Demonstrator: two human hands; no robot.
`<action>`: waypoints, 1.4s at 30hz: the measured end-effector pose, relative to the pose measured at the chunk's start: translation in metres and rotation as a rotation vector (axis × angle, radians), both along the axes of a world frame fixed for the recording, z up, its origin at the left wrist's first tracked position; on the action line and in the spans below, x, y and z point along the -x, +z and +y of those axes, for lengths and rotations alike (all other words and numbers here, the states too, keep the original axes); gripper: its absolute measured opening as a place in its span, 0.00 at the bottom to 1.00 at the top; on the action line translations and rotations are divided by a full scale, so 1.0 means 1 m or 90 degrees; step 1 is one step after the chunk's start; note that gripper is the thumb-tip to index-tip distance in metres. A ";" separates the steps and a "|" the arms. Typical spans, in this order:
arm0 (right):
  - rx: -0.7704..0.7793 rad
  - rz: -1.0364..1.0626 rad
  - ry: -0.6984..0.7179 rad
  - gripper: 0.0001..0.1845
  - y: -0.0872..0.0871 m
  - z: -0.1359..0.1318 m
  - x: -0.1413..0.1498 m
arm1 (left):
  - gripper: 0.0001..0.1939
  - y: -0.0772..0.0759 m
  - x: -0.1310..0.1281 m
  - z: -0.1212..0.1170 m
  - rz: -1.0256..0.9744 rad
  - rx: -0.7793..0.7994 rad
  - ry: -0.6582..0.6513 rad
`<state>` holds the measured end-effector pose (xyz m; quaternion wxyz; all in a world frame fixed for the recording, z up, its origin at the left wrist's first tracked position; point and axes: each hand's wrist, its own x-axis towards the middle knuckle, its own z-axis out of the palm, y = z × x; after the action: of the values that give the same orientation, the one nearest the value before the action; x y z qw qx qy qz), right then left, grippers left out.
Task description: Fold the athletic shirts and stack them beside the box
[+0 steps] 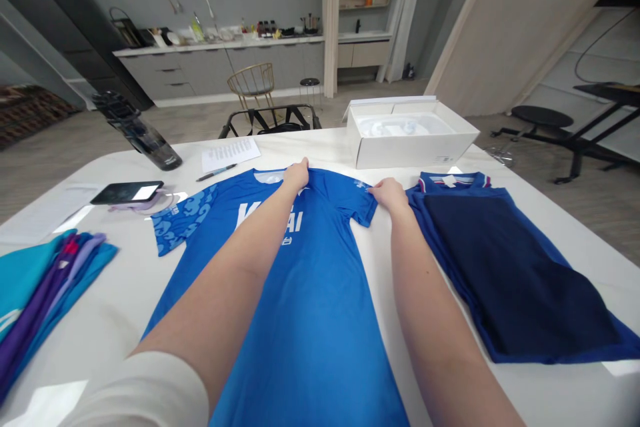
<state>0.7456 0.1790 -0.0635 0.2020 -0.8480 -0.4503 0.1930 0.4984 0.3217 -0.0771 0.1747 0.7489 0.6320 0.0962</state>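
Shirt (310, 293): blue with white lettering, spread flat on the white table (115, 293), collar at the far side; one sleeve has a lighter wave pattern.
Left hand (297, 175): grasping the shirt at the shoulder, just beside the collar.
Right hand (390, 195): pinching the edge of the plainer sleeve between thumb and fingers.
Stack (515, 273): folded navy and blue clothes, right of the shirt.
Box (410, 147): white, open, behind the stack — clear wrapping inside.
Pile (40, 287): teal, purple and blue clothes at the left edge.
Phone (127, 193): lying flat between the pile and the bottle (145, 137), which looks tilted in this view.
Paper (231, 154): printed sheet beyond the shirt, with a pen (217, 173) just in front — near the patterned sleeve.
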 end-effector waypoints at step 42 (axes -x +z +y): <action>-0.105 0.268 0.743 0.10 0.019 -0.053 0.247 | 0.18 0.005 0.175 -0.016 -0.141 -0.200 -0.164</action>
<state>0.4988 0.1261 -0.0450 0.2122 -0.3876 -0.8034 0.3992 0.3239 0.3059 -0.0720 0.1348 0.8262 0.4855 0.2520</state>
